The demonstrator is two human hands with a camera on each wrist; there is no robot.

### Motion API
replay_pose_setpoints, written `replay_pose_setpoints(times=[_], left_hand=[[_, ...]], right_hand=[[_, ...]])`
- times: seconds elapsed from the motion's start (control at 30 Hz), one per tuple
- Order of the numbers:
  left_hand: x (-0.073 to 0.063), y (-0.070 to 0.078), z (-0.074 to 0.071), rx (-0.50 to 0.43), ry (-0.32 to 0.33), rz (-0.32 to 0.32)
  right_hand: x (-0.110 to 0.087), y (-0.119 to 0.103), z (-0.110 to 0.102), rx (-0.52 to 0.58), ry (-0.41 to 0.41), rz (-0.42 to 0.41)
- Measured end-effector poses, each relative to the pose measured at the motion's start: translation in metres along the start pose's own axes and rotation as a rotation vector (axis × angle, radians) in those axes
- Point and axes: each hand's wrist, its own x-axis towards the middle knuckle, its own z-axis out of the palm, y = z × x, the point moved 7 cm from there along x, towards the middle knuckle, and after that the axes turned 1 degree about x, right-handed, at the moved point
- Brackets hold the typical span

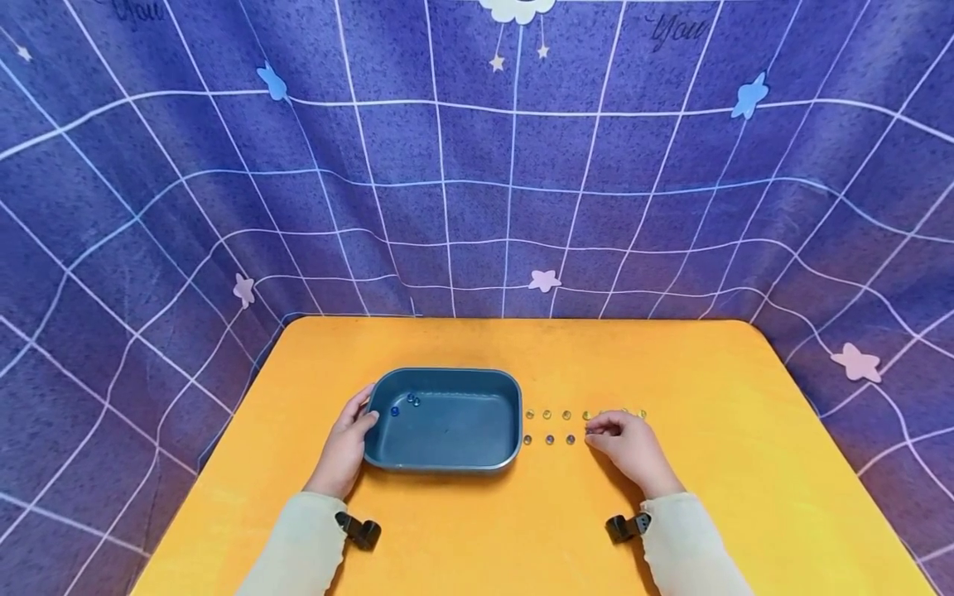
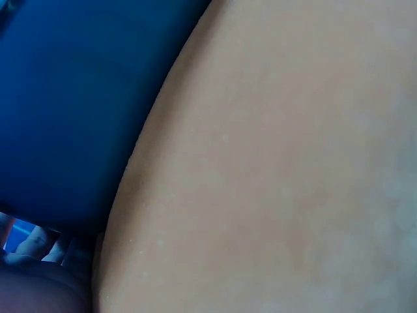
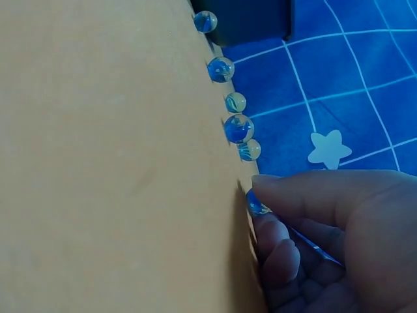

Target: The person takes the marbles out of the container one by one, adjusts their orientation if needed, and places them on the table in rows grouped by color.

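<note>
A dark blue rectangular bin (image 1: 447, 469) stands on the table, with three marbles (image 1: 395, 411) inside near its left end. My left hand (image 1: 345, 443) grips the bin's left side, thumb over the rim and fingers outside. In the left wrist view the bin's wall (image 2: 78, 117) hides most of that hand. Right of the bin lie two rows of glass marbles (image 1: 550, 439). At the front row's right end, my right hand (image 1: 629, 447) pinches a blue-and-clear marble (image 3: 256, 203) between thumb and fingers, at table level. Part of the back row is behind this hand.
The yellow table (image 1: 477, 538) has rounded far corners. A purple-blue grid-patterned curtain (image 1: 477, 207) with star shapes surrounds its back and sides. Small black cameras sit on both wrists (image 1: 363, 532).
</note>
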Motion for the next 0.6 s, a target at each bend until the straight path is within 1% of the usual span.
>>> replay_pose_setpoints(times=[0.2, 0.6], left_hand=[[-0.001, 0.0013, 0.0011, 0.009, -0.002, -0.005], [0.0004, 0.0002, 0.0002, 0.001, 0.001, 0.006]], right_hand=[[-0.0001, 0.0021, -0.0002, 0.011, 0.001, 0.029], [-0.0009, 0.0021, -0.0005, 0.038, -0.002, 0.038]])
